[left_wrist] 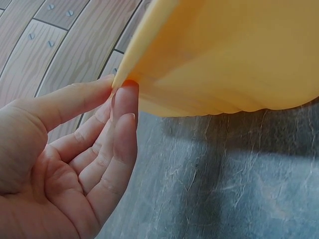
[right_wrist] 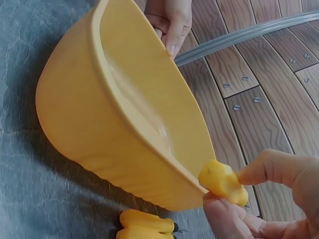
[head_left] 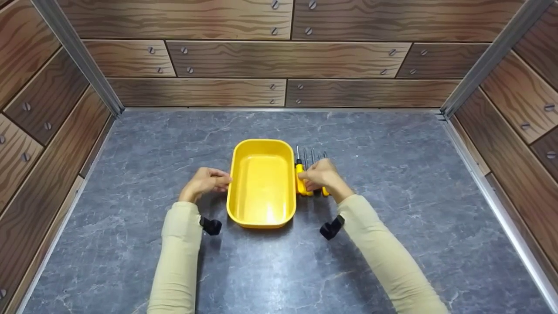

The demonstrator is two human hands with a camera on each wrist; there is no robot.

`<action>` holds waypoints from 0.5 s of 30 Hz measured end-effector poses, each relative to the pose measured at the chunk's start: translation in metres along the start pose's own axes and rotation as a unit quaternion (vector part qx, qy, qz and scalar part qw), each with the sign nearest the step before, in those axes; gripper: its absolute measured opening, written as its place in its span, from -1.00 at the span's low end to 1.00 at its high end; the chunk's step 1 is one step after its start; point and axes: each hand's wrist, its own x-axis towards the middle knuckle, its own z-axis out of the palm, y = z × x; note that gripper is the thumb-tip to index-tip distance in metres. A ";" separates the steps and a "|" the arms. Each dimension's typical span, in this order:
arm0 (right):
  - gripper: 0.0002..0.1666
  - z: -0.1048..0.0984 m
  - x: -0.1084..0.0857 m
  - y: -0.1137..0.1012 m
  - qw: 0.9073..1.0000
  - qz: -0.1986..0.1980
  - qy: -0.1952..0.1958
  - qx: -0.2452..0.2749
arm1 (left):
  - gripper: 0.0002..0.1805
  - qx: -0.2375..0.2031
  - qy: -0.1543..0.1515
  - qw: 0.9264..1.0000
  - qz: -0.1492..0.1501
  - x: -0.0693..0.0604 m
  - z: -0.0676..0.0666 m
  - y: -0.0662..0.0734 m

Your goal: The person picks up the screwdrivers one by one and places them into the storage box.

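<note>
A deep yellow plastic bin (head_left: 261, 187) with rounded corners stands in the middle of the table, with nothing inside. At its left side my left hand (head_left: 207, 179) pinches the rim (left_wrist: 130, 62) between thumb and fingers. Close to the right side, my right hand (head_left: 322, 173) holds a screwdriver (right_wrist: 219, 179) by its yellow handle; in the head view its shaft points away from me. More yellow-handled screwdrivers (right_wrist: 144, 224) lie side by side on the table beside the bin. In the head view the right hand partly hides them.
The grey marbled tabletop (head_left: 130, 244) extends around the bin. Wood-patterned panels (head_left: 226, 59) wall the back and both sides, with metal rails (head_left: 492, 174) along the edges. A black wrist mount (head_left: 332, 227) sticks inward from each sleeve.
</note>
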 end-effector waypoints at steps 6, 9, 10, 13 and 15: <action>-0.84 0.007 -0.002 -0.004 1.000 -0.003 -0.006 0.007 | -0.58 -0.005 -0.001 1.000 0.004 0.001 0.000 -0.002; -0.79 0.010 -0.003 -0.006 1.000 -0.005 -0.011 0.006 | -0.58 -0.010 -0.003 1.000 0.007 0.001 0.000 -0.002; -0.77 0.010 -0.003 -0.006 1.000 -0.005 -0.014 0.005 | -0.58 -0.010 -0.004 1.000 0.007 0.001 0.000 -0.002; -0.71 0.013 -0.004 -0.009 1.000 -0.007 -0.016 0.004 | -0.58 -0.011 -0.002 1.000 0.005 0.001 0.001 -0.001; -0.70 0.015 -0.004 -0.010 1.000 -0.011 -0.017 0.000 | -0.59 -0.008 -0.001 1.000 0.003 0.000 0.001 -0.001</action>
